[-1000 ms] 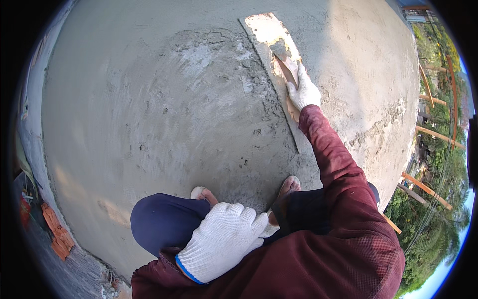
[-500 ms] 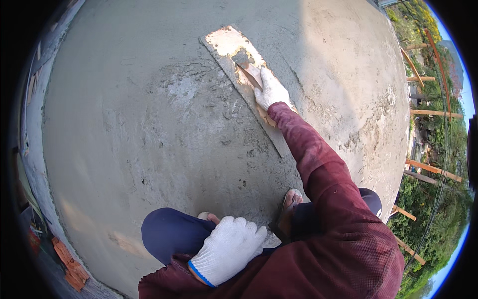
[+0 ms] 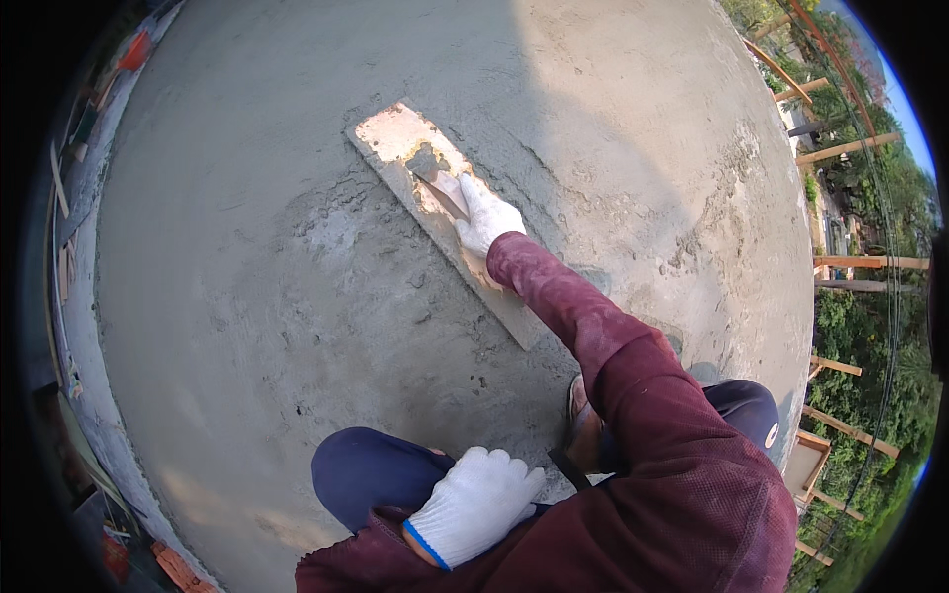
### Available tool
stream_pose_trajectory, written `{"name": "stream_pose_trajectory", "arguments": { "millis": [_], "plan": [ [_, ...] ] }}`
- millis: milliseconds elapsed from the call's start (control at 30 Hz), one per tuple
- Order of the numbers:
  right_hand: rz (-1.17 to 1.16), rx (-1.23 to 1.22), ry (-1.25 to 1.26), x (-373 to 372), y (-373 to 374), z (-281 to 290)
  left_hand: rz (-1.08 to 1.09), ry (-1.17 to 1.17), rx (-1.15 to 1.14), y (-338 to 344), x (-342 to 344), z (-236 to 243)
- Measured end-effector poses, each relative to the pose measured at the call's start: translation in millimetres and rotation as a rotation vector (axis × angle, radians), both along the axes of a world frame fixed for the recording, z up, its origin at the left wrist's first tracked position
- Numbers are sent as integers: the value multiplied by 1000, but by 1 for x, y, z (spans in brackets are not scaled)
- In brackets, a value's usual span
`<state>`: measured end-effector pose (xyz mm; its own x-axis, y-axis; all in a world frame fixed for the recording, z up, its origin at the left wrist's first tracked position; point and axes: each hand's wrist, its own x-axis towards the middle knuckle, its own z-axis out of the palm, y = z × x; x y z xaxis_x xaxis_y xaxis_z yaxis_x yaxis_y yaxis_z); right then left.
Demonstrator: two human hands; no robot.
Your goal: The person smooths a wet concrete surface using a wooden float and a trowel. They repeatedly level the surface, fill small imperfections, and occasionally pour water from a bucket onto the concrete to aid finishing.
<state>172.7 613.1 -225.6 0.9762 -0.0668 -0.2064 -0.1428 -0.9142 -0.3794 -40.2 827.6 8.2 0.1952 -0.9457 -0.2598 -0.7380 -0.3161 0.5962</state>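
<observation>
My right hand (image 3: 486,217), in a white glove, grips the handle of a long, flat float (image 3: 381,133) caked with pale, flaking residue, which lies diagonally on grey, wet-looking cement (image 3: 227,277) with rough, ridged patches around it. Low in the view, my left hand (image 3: 474,504), also gloved, rests with curled fingers between my bent knees. Whatever may be inside those fingers is hidden. A dark strip (image 3: 568,471) shows just to its right, too unclear to identify.
Along the left runs a pale edge (image 3: 94,346), with red bricks (image 3: 178,568) at lower left and a red object (image 3: 133,51) farther up. Beyond the cement's right edge are wooden poles (image 3: 850,146), wires and green trees (image 3: 860,336). My sandalled foot (image 3: 578,400) is on the cement.
My right hand has swept the float leftward and toward me, from upper right to the middle of the view. My left hand sits slightly lower and farther right in view.
</observation>
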Motion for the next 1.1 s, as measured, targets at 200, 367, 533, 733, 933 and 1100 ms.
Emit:
{"name": "stream_pose_trajectory", "arguments": {
  "millis": [200,367,533,733,933,1100],
  "plan": [
    [-504,-98,-35,-32,-154,32,85,100,16,18,-7,1],
    [-592,-87,-303,15,-236,-53,217,-7,29,38,-24,-21],
    [-478,-106,-109,39,-141,-21,287,38,115,32,-2,-16],
    [-150,36,37,-23,-31,-4,70,124,74,7,24,2],
    [-272,19,-84,11,-130,12,252,134,39,8,28,1],
    [-235,-107,-62,58,-168,-19,611,264,293,36,25,17]
  ]
}}
